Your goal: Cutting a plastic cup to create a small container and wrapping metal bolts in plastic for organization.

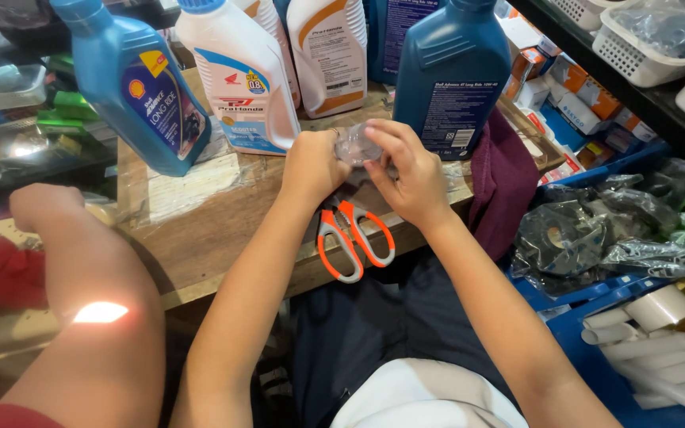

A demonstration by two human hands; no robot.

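Just above the frame's centre, a small clear plastic packet (pixel 356 146) is pinched between both hands: the left hand (pixel 313 166) curls shut on its left edge, the right hand (pixel 408 170) grips its right side. Below them orange-handled scissors (pixel 353 238) lie on the wooden table (pixel 200 238). Oil bottles (pixel 239 71) stand behind; another person's arm (pixel 89 301) fills the lower left.

A small clear plastic piece (pixel 356 146), crumpled and glossy, was held up above the wooden tabletop (pixel 200 238), pinched between the left hand (pixel 315 165) and the right hand (pixel 410 170). Its exact shape could not be told.
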